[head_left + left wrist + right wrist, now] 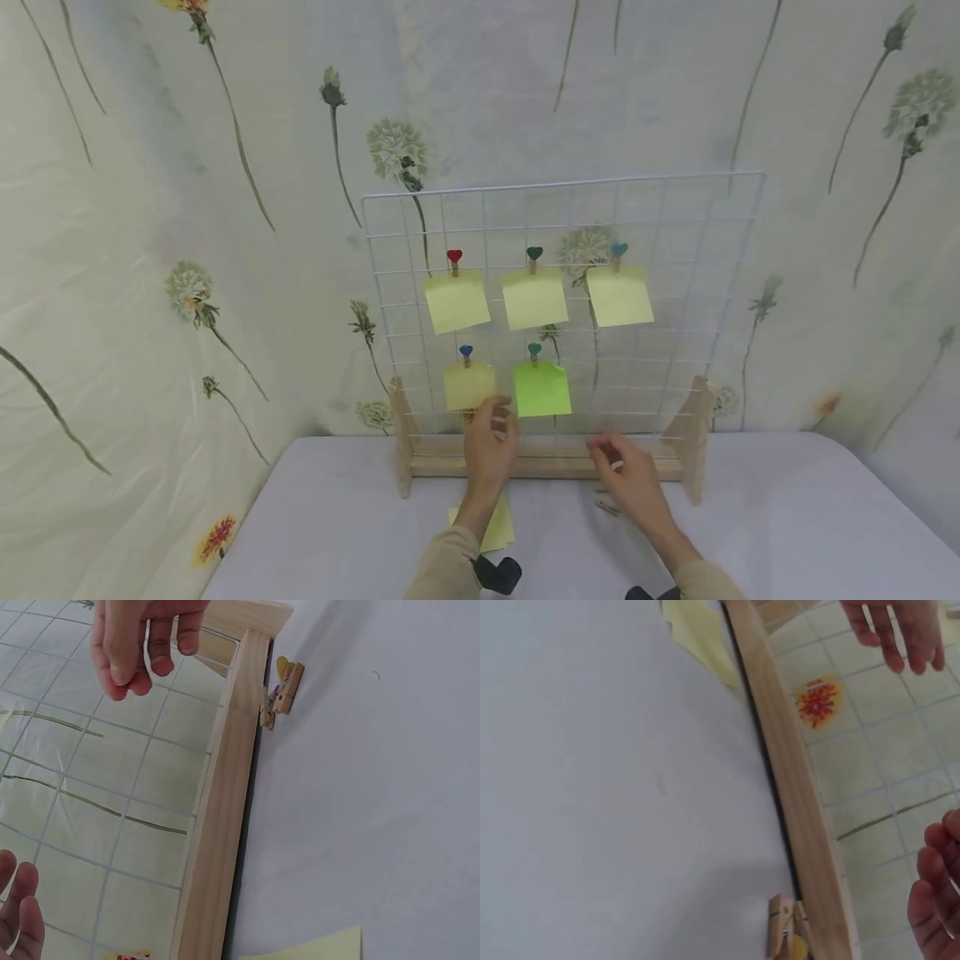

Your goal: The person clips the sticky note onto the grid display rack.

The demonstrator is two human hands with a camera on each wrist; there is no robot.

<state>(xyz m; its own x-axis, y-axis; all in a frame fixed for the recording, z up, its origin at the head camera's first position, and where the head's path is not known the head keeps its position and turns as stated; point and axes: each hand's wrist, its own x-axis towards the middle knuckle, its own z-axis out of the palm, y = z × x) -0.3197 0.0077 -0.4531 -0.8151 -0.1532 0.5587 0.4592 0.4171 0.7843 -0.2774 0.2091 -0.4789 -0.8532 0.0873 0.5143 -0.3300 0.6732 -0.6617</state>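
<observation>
A white wire grid panel (pixel 600 383) stands upright in a wooden base (pixel 543 467). Heart-topped clothespins hold several sticky notes on it, among them a pale yellow note (pixel 469 387) at lower left and a bright green note (pixel 543 390) beside it. My left hand (pixel 491 450) is raised before the panel, its fingertips overlapping the lower right corner of that yellow note in the head view. Lower and farther right, my right hand (pixel 630 475) hovers in front of the base with loosely bent fingers. Nothing shows between the fingers of either hand in the wrist views.
Loose yellow sticky notes (pixel 498 527) lie on the white table (pixel 337 517), partly under my left forearm. Small wooden clothespins (pixel 289 686) lie against the base near my right hand. Behind the panel hangs a flower-print cloth (pixel 247 350).
</observation>
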